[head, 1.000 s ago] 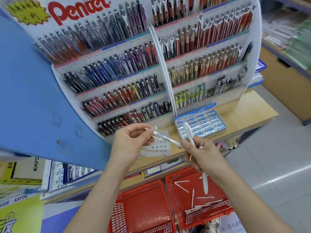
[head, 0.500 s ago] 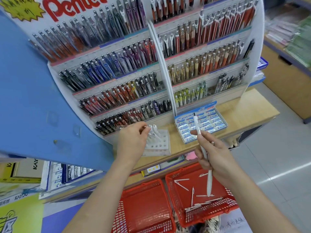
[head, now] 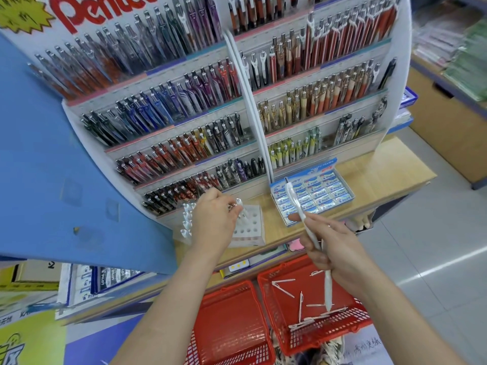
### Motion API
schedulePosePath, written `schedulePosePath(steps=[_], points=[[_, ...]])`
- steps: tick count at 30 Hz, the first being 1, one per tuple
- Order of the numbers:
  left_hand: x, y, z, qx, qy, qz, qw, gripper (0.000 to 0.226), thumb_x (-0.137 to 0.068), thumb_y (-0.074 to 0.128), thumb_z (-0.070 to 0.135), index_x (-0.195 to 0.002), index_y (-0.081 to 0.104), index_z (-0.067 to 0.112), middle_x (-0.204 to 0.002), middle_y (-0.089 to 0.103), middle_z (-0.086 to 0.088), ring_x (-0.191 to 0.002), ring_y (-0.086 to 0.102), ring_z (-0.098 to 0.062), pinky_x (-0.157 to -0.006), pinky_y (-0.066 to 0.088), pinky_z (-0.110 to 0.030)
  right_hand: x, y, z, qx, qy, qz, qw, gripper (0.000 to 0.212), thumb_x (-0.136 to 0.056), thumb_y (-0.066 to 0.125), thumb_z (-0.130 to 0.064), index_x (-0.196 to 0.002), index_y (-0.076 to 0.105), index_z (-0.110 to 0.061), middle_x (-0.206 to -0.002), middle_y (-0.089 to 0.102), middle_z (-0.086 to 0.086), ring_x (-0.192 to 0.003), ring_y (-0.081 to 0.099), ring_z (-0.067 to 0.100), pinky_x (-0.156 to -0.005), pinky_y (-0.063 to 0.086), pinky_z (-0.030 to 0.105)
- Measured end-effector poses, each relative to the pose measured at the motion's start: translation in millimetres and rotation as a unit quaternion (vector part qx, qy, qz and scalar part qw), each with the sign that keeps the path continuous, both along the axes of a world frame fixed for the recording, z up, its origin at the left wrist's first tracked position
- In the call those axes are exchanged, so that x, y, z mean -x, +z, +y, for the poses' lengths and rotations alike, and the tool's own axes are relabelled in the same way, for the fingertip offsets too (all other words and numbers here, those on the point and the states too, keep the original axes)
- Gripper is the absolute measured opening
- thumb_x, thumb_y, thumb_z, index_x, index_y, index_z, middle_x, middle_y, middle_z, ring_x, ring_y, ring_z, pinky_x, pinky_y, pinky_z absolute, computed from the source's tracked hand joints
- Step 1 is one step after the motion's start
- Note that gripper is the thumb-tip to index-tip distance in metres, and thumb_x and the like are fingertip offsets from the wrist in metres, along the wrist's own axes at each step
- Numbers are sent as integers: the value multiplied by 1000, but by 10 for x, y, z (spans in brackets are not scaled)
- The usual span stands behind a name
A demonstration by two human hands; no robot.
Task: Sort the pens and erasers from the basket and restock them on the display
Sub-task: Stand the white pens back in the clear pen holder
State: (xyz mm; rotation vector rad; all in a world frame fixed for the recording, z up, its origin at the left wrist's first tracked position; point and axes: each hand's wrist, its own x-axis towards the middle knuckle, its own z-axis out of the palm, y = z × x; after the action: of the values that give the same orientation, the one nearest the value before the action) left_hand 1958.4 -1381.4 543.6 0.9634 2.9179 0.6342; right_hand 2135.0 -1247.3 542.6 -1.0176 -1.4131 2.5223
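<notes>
My left hand pinches a white pen and holds it at a hole of the white pen holder block on the wooden counter. Several white pens stand in the block's left side. My right hand grips two white pens, one pointing up toward the eraser box, the other hanging down over the right red basket. Several white pens lie loose in that basket. The left red basket holds nothing I can see.
A tall white display rack full of coloured pens rises behind the counter. A blue panel stands at the left. Shelves of stationery run along the right, past a grey tiled floor.
My left hand took one white pen from my right hand and carried it down to the holder block. My right hand stayed above the basket with its pens.
</notes>
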Motion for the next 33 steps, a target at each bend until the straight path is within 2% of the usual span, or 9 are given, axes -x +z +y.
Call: schedulePosePath(steps=[3,11,14,16,18,19,24,27,33], points=[[-11,-30,28,11,-2,1,1000,18,-83,69,28,-90,75,12,-79,48,2,-80,47,-17,-69,34,-26,19,4,7,14,-1,1,1000,27,-98,45,-15,-105,71,-11,-58,45,2,-42,24,9,-37,15,14],[-12,-37,36,41,8,-7,999,25,-83,68,34,-96,73,13,-83,46,4,-82,43,-14,-71,32,-24,42,75,-43,-17,29,48,998,22,-95,52,-18,-107,71,-20,-59,46,0,-44,20,8,-42,10,19],[-67,118,29,-23,41,-74,996,26,-85,67,34,-105,71,19,-89,54,6,-81,52,-11,-74,39,-22,40,84,-47,-33,39,48,998,27,-90,57,-21,-115,67,-17,-61,44,1,-45,21,8,-40,14,17],[-143,309,41,-157,49,-213,963,19,-87,65,29,-105,69,25,-90,65,8,-76,58,-8,-75,50,-27,35,103,-46,-42,55,49,996,28,-87,60,-25,-113,69,-19,-62,43,2,-46,21,9,-40,15,18],[-237,522,53,-276,31,-376,884,17,-90,61,21,-104,69,23,-87,71,7,-74,62,-10,-74,55,-31,39,137,-52,-52,84,56,994,27,-85,61,-29,-108,71,-21,-63,42,3,-48,20,10,-43,11,21],[-268,600,50,-300,14,-412,860,17,-90,60,16,-103,70,19,-81,71,7,-72,62,-12,-72,56,-29,45,149,-53,-57,97,58,992,26,-86,60,-29,-107,72,-20,-63,42,3,-49,19,11,-44,10,22],[-281,756,12,-274,-7,-383,882,8,-82,68,3,-89,72,4,-62,67,1,-59,62,-12,-61,55,-22,51,172,-57,-63,131,55,988,21,-90,59,-24,-100,72,-11,-64,43,2,-49,19,11,-45,10,25],[-245,794,-40,-265,16,-356,896,4,-80,71,4,-83,72,7,-64,69,-6,-58,65,-16,-60,57,-25,61,146,-61,-57,90,35,994,13,-88,63,-11,-99,69,-14,-67,42,-1,-51,28,9,-42,22,19],[-18,781,-177,-241,56,-182,952,16,-81,74,17,-73,70,30,-62,68,2,-62,66,-22,-63,58,-35,56,-32,0,11,-39,11,999,50,-73,31,24,-89,62,-13,-97,51,12,-76,49,14,-54,36,23]])
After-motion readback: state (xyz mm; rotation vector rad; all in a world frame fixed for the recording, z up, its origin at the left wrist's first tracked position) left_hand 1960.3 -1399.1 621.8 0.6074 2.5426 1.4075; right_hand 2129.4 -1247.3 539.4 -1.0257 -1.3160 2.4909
